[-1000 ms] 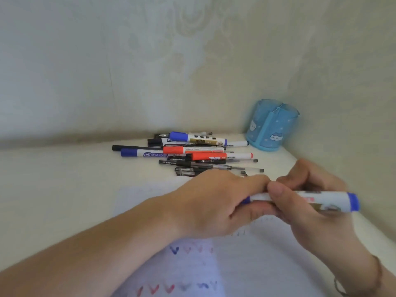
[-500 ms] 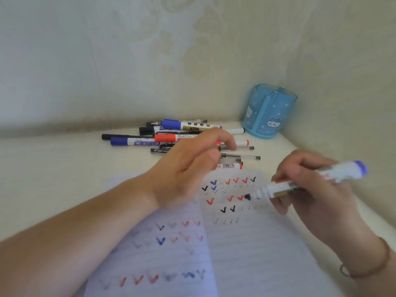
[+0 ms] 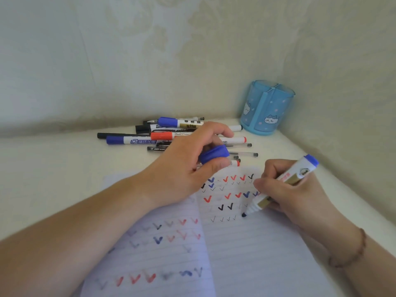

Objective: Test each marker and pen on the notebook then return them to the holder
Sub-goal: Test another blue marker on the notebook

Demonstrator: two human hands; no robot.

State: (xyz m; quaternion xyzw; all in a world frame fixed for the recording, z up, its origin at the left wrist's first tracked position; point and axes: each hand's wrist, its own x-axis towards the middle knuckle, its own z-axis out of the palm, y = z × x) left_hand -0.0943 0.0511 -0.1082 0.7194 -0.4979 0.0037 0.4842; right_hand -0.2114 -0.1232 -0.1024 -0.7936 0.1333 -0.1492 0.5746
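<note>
I have the blue marker (image 3: 285,185) gripped in my right hand (image 3: 293,189), uncapped, its dark tip touching the right page of the notebook (image 3: 246,254) at the end of the lowest row of check marks. My left hand (image 3: 188,168) is curled around the marker's blue cap (image 3: 214,154), pinching it between thumb and fingers, and it hovers over the notebook's far edge, just left of the marker. The notebook lies open below both hands; its right page is bare beneath the tip, so there is free paper toward me, while the left page carries faded red, blue and grey ticks. A beaded bracelet (image 3: 353,251) sits on my right wrist, nearer me than the marker. Beyond the notebook's far edge, partly hidden by my left hand, lies the pile of pens and markers (image 3: 162,136): I can count two blue-capped markers, at least two red-capped ones, and several thin black and clear pens, though the overlap stops an exact total. The table (image 3: 53,168) to the left of the pile and notebook is open surface. The blue holder (image 3: 265,108) stands upright in the corner, well beyond the marker, close against the two walls (image 3: 150,61); its dividers split it into compartments, and I see nothing sticking up out of them.
</note>
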